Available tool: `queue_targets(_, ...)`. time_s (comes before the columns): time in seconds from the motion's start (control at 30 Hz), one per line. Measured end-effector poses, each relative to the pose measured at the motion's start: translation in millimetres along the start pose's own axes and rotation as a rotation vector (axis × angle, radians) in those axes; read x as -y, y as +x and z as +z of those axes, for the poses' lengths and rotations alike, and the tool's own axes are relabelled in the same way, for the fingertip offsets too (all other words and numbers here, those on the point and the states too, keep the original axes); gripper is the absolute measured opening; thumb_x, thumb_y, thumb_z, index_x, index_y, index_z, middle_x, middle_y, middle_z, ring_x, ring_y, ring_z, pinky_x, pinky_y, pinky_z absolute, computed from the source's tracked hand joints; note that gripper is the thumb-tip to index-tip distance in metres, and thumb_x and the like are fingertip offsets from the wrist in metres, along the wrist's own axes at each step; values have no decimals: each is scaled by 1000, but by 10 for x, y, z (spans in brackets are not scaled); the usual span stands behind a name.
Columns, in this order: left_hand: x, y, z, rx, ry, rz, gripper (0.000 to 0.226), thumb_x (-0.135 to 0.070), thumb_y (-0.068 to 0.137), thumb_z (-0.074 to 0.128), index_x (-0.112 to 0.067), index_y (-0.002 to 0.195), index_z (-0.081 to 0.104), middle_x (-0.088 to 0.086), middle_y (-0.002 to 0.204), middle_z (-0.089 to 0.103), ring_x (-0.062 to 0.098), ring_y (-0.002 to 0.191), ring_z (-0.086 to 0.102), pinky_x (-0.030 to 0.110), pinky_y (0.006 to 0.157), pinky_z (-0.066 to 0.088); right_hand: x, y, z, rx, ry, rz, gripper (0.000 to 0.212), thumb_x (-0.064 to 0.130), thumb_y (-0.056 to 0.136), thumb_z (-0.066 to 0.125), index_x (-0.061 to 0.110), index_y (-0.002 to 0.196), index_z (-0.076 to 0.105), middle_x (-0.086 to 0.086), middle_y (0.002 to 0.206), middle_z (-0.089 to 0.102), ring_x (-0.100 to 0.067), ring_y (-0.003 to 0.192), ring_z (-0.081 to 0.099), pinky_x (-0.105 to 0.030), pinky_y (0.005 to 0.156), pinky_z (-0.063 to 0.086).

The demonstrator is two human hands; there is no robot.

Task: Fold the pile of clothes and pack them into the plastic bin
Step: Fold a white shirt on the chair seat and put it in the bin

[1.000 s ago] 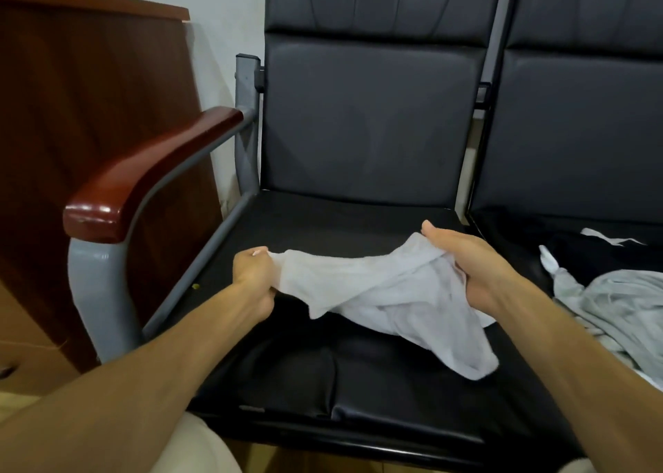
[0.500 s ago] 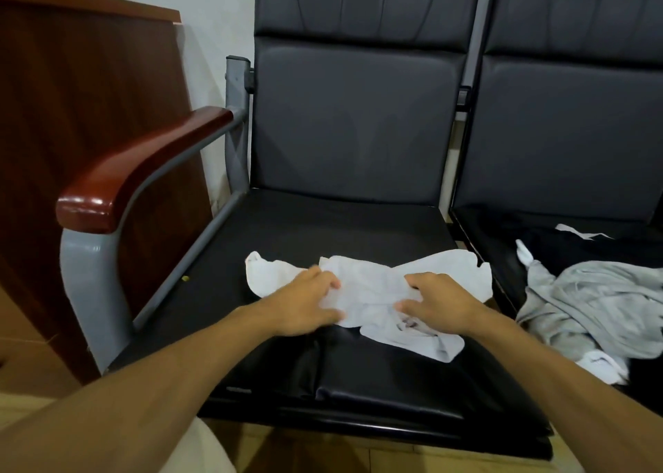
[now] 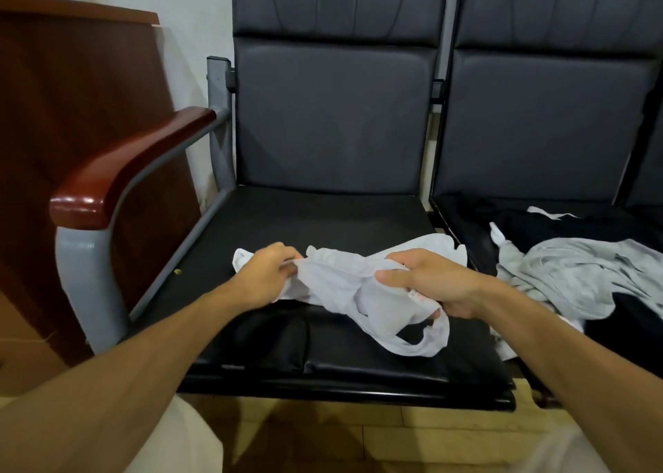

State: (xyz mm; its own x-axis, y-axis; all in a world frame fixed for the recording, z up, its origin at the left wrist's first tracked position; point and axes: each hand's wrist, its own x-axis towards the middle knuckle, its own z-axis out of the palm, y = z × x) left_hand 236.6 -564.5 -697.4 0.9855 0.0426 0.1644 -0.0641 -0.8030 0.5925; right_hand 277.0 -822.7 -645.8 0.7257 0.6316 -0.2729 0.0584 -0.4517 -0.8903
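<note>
The thin white garment (image 3: 333, 278) is held over the front half of the black seat cushion (image 3: 305, 217), with its far edge lying on the cushion. Its long axis runs from left to right across the cushion, parallel to the front edge. The left end is pinched by the left hand (image 3: 267, 275), whose fingers are curled onto the fabric. The right end is bunched inside the right hand (image 3: 430, 286), whose fingers and thumb are closed round it. A loose loop of fabric hangs below the right hand, toward the front right corner of the cushion. Both hands are on the garment, so neither is the nearer; the coming fold is judged to depend on the two ends being brought together along this axis.

A crumpled grey garment (image 3: 574, 275) is lying on a black garment (image 3: 520, 221) to the right of the cushion, apart from the white one. A wooden armrest (image 3: 125, 171) stands to the left of the cushion. Nothing lies between the hands and the cushion surface. The plastic bin is not in view.
</note>
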Motion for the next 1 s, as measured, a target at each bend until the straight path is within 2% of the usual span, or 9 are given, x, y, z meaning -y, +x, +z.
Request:
queue_targets(0.1,-77,-166,-206,-83,-211,-81,30,0,94,45,-21,82,63,-8,87,61,8,84,56,13,69,40,91,-125,210,136,-69,-31,21,21,95,59,19,74,59,9,66,60,-5,62,56,-21,59,43)
queue_targets(0.2,-26,-311,-347,-96,-321,-198,26,-2,94,42,-15,84,62,1,85,65,13,78,59,23,67,46,185,-217,373,364,-50,-14,24,24,98,54,25,79,68,10,73,65,-5,71,62,-22,71,53)
queue_targets(0.3,68,-410,-427,-66,-345,-294,23,-4,94,44,-14,88,64,6,90,66,20,85,62,32,72,51,133,-115,341,142,-184,-31,21,22,99,51,11,102,68,-4,90,70,-18,82,69,-29,81,57)
queue_targets(0.37,126,-462,-452,-37,-273,-332,22,-7,94,45,-15,89,64,4,90,66,19,85,61,27,68,48,11,-10,267,-50,-359,-17,16,18,99,51,11,101,66,-6,93,70,-20,84,69,-27,79,58)
queue_targets(0.5,243,-552,-456,158,78,-218,25,-14,100,42,-11,108,65,2,112,64,21,103,59,28,85,42,-151,78,194,-70,-804,-58,14,16,97,53,20,98,66,8,94,63,-13,91,61,-21,81,47)
queue_targets(0.63,384,-551,-460,259,170,-163,27,-14,101,42,-19,116,64,-3,121,61,17,111,56,29,99,40,-206,199,223,-94,-799,-57,18,18,97,52,17,106,68,7,102,64,-12,96,59,-21,86,46)
queue_targets(0.8,403,-446,-407,269,254,-158,26,-12,99,43,-13,107,67,1,110,64,19,99,59,29,88,45,-226,404,384,-139,-616,-15,17,36,97,50,25,103,62,7,101,62,-14,96,57,-23,82,42)
queue_targets(0.87,408,-407,-382,262,265,-156,26,-8,97,43,-10,105,67,3,108,64,21,99,59,30,86,46,-180,453,515,-87,-581,-11,29,41,93,57,18,110,61,4,99,62,-16,94,59,-23,78,43)
queue_targets(1.0,437,-366,-364,220,248,-140,27,-8,98,41,-13,109,65,-1,111,60,15,98,54,26,89,43,-64,482,641,-32,-579,-51,29,24,82,72,11,106,63,7,85,63,-13,82,61,-23,69,52)
